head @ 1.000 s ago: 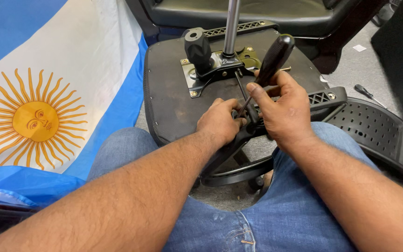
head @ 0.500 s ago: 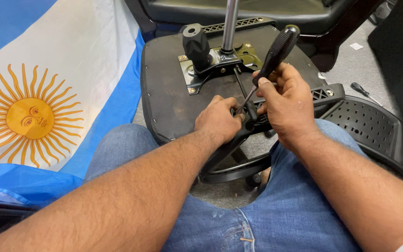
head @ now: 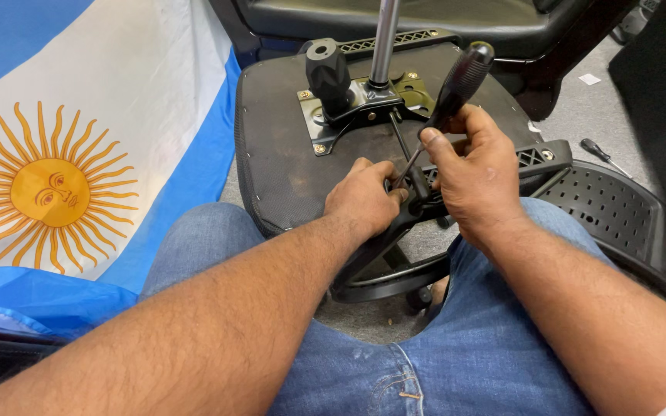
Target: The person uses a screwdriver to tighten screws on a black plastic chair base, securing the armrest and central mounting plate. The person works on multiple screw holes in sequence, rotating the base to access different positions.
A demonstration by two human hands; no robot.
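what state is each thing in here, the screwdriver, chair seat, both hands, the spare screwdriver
screwdriver: tilted, held in the right hand, tip down at the chair's underside
right hand: closed round the screwdriver shaft
left hand: gripping the black part by the tip
chair seat: flipped, underside up, resting against the knees
metal post: upright in the seat plate
second screwdriver: lying loose on the floor

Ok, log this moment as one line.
right hand: grips screwdriver | left hand: steadies armrest bracket | chair seat underside on lap

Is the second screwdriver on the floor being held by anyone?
No, the small screwdriver lies alone on the grey floor, while the right hand grips a larger black-handled screwdriver.
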